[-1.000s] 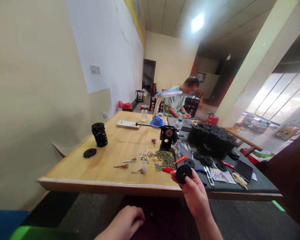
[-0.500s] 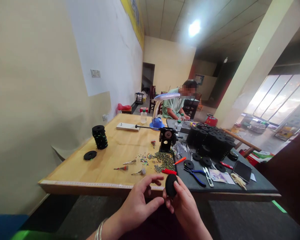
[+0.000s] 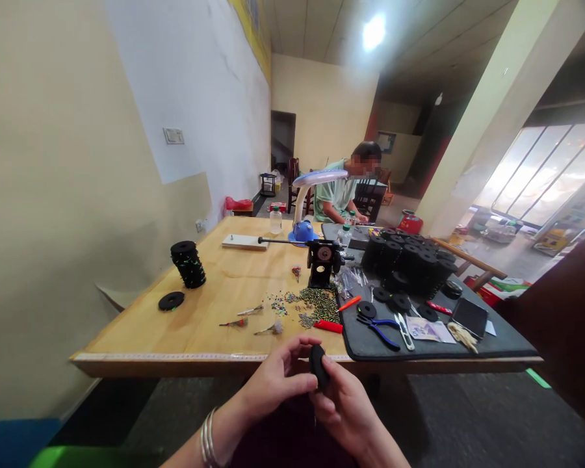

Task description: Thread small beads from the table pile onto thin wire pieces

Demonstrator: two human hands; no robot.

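Note:
A black foam spool [image 3: 318,365] is held edge-on in front of the table's near edge. My right hand [image 3: 344,406] cups it from below and behind, fingers closed round it. My left hand [image 3: 277,377] pinches its left side with thumb and fingers curled; silver bangles sit on that wrist. Both hands hang below the wooden table [image 3: 209,318].
On the table lie loose beads [image 3: 316,305], a black winding jig [image 3: 322,263], a stack of black spools [image 3: 188,263], and one flat spool [image 3: 171,300]. A dark mat [image 3: 433,348] holds many spools, blue pliers [image 3: 377,327] and scissors. A person sits at the far end.
My left hand rose from my lap and closed on the spool. My right hand drew the spool back from over the mat and down in front of the table edge.

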